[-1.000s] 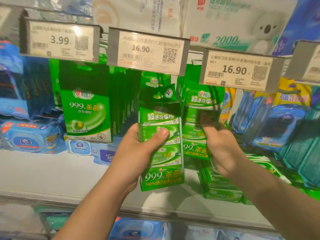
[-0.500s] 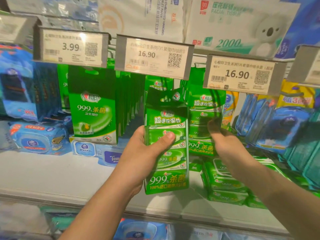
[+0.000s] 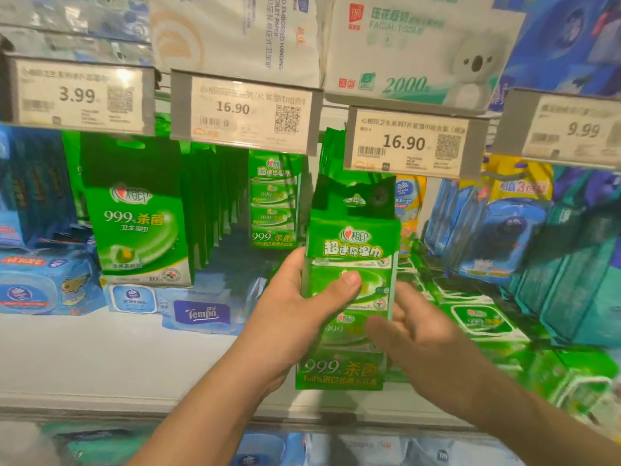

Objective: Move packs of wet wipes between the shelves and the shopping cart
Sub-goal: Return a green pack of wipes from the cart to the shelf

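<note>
Green wipes pack (image 3: 349, 297) sits clamped in the left hand (image 3: 295, 317) below the 16.90 tag (image 3: 408, 142); right hand (image 3: 416, 334), fingers spread and empty, should steady its edge.

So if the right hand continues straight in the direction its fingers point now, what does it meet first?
Most likely the green multipack of wipes held by the left hand. The right hand points up-left at its lower right edge, apparently almost touching; depth is unclear.
</note>
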Motion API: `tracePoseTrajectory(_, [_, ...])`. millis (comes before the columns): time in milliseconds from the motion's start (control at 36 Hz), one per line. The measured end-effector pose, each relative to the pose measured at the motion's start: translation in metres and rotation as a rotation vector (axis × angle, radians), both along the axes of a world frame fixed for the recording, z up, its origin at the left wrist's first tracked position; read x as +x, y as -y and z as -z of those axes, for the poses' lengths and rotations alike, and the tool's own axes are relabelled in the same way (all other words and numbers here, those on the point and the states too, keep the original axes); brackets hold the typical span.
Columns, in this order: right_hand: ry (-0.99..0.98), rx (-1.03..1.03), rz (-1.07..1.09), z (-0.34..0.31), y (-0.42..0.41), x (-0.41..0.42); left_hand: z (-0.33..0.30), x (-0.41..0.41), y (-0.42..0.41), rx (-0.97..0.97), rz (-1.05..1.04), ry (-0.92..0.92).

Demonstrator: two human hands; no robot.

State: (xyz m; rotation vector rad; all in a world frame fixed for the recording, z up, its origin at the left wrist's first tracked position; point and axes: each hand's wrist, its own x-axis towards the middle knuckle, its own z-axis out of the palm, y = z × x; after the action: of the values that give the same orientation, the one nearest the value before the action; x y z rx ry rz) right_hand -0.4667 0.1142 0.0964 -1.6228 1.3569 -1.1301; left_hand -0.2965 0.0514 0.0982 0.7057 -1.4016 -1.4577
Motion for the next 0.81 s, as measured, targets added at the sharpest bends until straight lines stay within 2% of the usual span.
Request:
tracePoseTrajectory(111, [0.048,-0.029,0.002,-0.002,-0.011,-0.002,0.002,-0.007,-0.003,-0.045,0.067,0.038])
tracePoseTrajectory(222, [-0.006,-0.108,0.020,-0.004,-0.018,-0.008,0.000,-0.009,-0.006,-0.095,0.132,0.039])
tracePoseTrajectory(556, [0.033,-0.277,-0.003,-0.034,-0.017,-0.008,-0.034,-0.011,-0.007,-0.293,0.098,-0.030])
tracePoseTrajectory(694, [0.008,-0.310,-0.004,-0.038,-0.007,-0.011,-0.045,-0.011,-0.004,-0.312,0.099,-0.039])
tracePoseTrajectory(806, [0.107,-0.286,-0.033,-0.033,0.002,-0.009,-0.045,-0.014,0.002,-0.243,0.096,-0.051])
